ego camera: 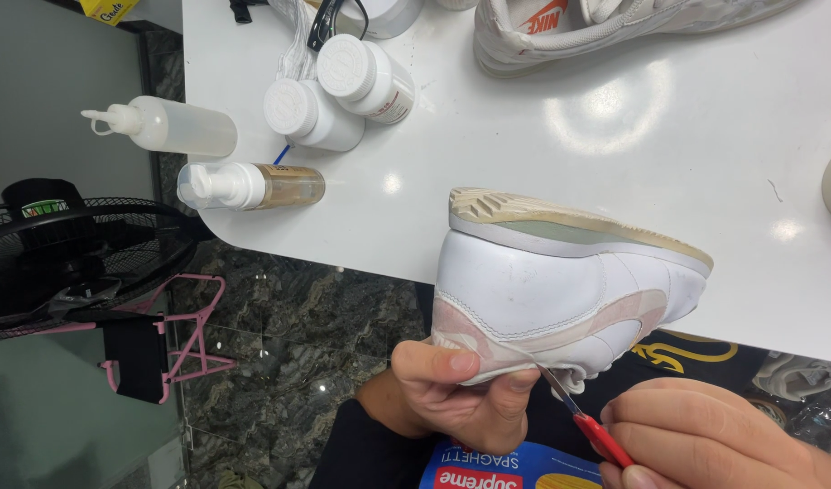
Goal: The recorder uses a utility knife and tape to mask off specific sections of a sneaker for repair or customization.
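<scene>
Two hands: left [461, 394] grips sneaker [560, 299], right [705, 435] clasps red-handled blade [583, 418].

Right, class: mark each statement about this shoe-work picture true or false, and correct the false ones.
1. The left hand holds the white shoe sole-up. True.
2. The right hand holds a blue-handled tool. False: the tool has a red handle.
3. The tool's tip meets the shoe near the left thumb. True.
4. The two bottles at the table edge stand upright. False: both lie on their sides.
5. A fan stands on the table. False: it stands on the floor beside it.
</scene>
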